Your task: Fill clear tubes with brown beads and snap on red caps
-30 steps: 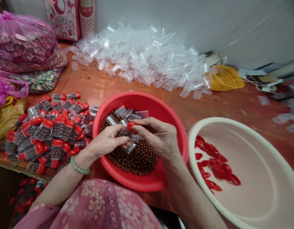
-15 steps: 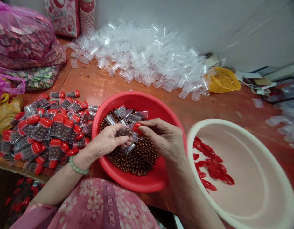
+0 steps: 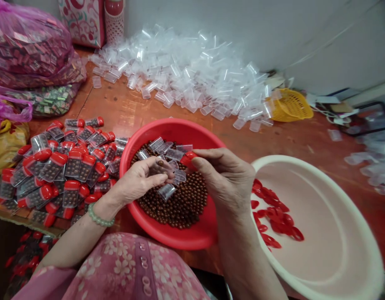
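A clear plastic vial (image 3: 161,168) was held tilted, a few brown beads (image 3: 180,200) inside; a glossy red cap (image 3: 188,159) sat just beside it at 2 o'clock; more beads lay heaped in a round red basin (image 3: 167,125).

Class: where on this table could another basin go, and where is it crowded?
Bare orange tabletop lies between the clear plastic tubes and the red basin, and another patch lies between those tubes and the cream basin. It is crowded left of the red basin, where red-capped filled tubes are heaped.
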Motion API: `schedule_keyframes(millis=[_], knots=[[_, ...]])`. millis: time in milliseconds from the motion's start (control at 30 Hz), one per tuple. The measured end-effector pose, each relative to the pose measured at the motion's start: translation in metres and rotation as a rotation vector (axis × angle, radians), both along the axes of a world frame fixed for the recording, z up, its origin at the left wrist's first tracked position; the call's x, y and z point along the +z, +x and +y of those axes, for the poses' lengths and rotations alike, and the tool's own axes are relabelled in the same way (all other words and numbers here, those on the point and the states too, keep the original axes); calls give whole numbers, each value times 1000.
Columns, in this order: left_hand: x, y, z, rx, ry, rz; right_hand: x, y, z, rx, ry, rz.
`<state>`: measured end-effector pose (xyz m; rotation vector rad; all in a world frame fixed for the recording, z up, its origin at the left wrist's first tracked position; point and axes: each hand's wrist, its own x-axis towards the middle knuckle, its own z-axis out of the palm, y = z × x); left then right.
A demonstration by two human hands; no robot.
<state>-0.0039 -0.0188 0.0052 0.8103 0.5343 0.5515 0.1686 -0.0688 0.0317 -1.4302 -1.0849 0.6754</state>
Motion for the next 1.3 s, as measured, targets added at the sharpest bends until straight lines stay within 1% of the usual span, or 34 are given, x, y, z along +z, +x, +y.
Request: schedule_keyframes(millis=[67, 200, 267, 433, 533, 667, 867, 967, 1167, 1300], knots=[[2, 0, 1, -1, 48, 2, -1, -1, -1, -31, 20, 19], [7, 2, 5, -6, 201, 112, -6, -1, -3, -5, 56, 41], [9, 3, 7, -24, 218, 122, -9, -2, -4, 3, 65, 65], [7, 3, 9, -97, 143, 74, -11, -6, 1, -16, 91, 82], [4, 2, 9, -102, 110, 32, -9, -10, 5, -19, 80, 91], [-1, 1, 10, -144, 88, -11, -7, -13, 9, -14, 59, 76], [-7, -2, 12, -178, 13, -113, -9, -13, 11, 15, 37, 74], [-8, -2, 13, -192, 1, -157, -10, -13, 12, 30, 25, 87], [-6, -1, 14, -216, 0, -152, -9, -12, 12, 42, 7, 54], [-5, 0, 14, -230, -6, -129, -8, -10, 12, 78, 35, 28]])
